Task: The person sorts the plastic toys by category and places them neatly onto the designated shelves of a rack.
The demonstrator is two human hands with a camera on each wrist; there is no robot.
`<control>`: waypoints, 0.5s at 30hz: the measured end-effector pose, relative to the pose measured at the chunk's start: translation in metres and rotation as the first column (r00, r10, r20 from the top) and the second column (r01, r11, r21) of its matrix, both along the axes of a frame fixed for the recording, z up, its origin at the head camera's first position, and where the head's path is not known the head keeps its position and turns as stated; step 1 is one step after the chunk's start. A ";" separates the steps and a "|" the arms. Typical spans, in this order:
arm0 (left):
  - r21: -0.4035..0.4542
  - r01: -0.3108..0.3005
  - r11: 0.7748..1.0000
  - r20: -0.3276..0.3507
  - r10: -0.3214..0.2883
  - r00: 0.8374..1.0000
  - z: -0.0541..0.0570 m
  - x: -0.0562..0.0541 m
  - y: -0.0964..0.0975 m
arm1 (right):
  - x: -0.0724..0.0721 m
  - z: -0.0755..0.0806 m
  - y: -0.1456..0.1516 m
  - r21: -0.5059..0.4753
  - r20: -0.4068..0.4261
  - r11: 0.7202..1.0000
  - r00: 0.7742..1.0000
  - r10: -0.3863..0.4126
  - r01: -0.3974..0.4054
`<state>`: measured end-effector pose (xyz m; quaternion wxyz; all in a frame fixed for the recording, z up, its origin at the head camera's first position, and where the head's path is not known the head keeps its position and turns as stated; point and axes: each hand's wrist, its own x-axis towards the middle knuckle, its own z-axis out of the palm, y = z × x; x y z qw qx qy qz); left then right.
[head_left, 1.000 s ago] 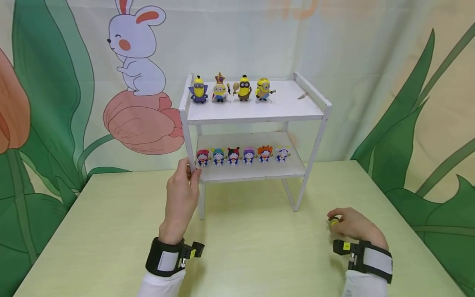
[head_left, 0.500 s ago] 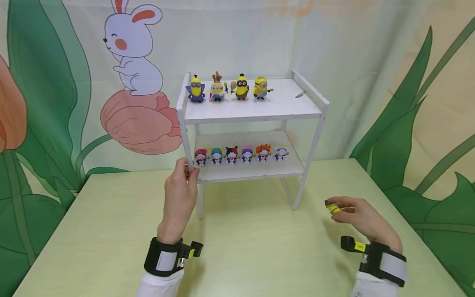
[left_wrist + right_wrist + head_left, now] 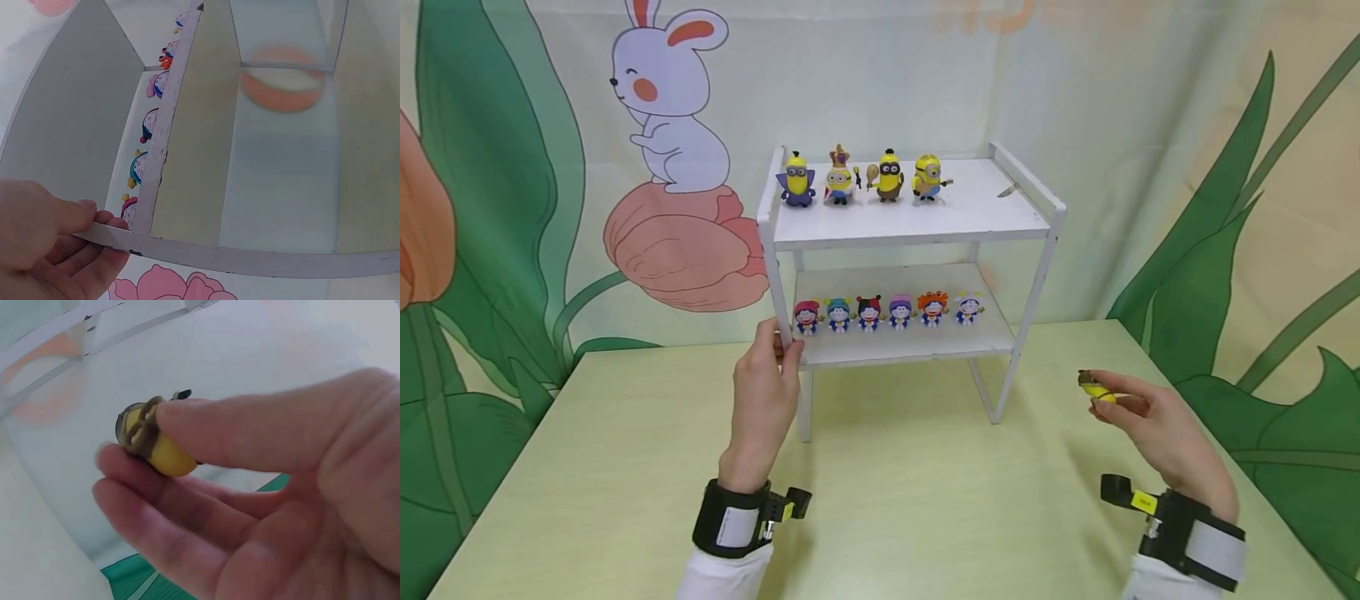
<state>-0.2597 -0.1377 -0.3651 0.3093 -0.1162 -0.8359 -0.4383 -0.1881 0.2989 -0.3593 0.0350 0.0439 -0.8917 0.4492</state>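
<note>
My left hand (image 3: 765,392) grips the front left post of a white two-tier shelf (image 3: 917,223), thumb and fingers round it at lower-shelf height. In the left wrist view the fingers (image 3: 75,215) wrap the white post (image 3: 250,259). To the right of the shelf, above the table, my right hand (image 3: 1157,425) pinches a yellow minion figure (image 3: 1099,390) with brown on its head. The right wrist view shows that minion figure (image 3: 169,450) tilted between thumb and fingers, its goggles toward the camera. Several minion figures (image 3: 889,177) stand in a row on the upper shelf.
A row of small blue-and-white figures in coloured hats (image 3: 869,313) stands on the lower shelf. A chipped mark (image 3: 1009,191) shows at the upper shelf's right. The pale yellow table (image 3: 925,500) lies below, with a printed curtain (image 3: 880,75) behind.
My right hand has lifted the minion figure off the table, moving up and slightly right with it. The left hand keeps its grip on the post.
</note>
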 end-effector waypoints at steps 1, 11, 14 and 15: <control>0.000 0.001 1.000 0.000 -0.001 1.000 0.000 0.000 0.000 | 0.000 0.001 -0.001 0.006 -0.013 1.000 1.000 -0.006 0.006; 0.005 0.001 1.000 0.005 -0.001 1.000 0.000 0.000 0.001 | 0.003 0.020 -0.014 -0.002 -0.103 0.997 0.992 -0.074 0.074; 0.003 -0.003 1.000 0.005 0.003 1.000 -0.001 0.000 0.000 | 0.002 0.026 -0.016 0.010 -0.115 0.997 0.990 -0.079 0.081; 0.002 -0.004 1.000 0.004 0.004 1.000 -0.001 0.000 0.000 | 0.002 0.028 -0.016 0.010 -0.117 0.997 0.990 -0.078 0.079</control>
